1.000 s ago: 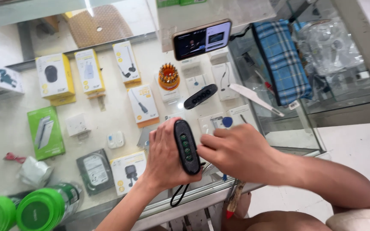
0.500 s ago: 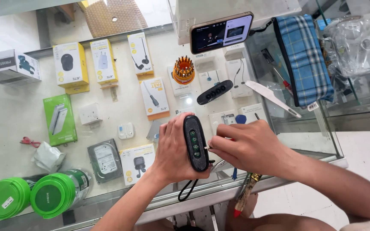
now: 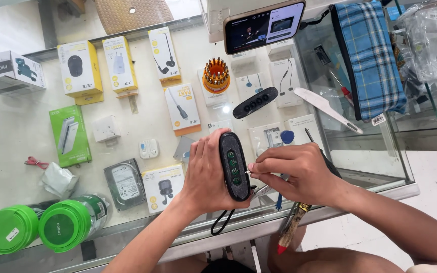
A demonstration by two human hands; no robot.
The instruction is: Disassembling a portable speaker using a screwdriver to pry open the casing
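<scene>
My left hand [image 3: 206, 174] grips a black oval device [image 3: 233, 166] upright over a glass counter [image 3: 390, 189]; its open face shows a green circuit strip, and a black cord hangs below it. My right hand [image 3: 299, 172] pinches a tiny pale part [image 3: 249, 172] at the device's right edge. A matching black oval cover [image 3: 255, 102] with several holes lies on the glass behind.
A phone [image 3: 264, 25] with a lit screen leans at the back. Close by are an orange screwdriver-bit holder [image 3: 215, 75], a white plastic pry tool [image 3: 327, 108], a blue plaid pouch [image 3: 367, 58] and a brush [image 3: 292, 227]. Boxed accessories and green cylinders [image 3: 69, 225] show under the glass.
My view has shifted slightly. Both hands stay on the black device, the right fingers now pinched closer to its right edge.
</scene>
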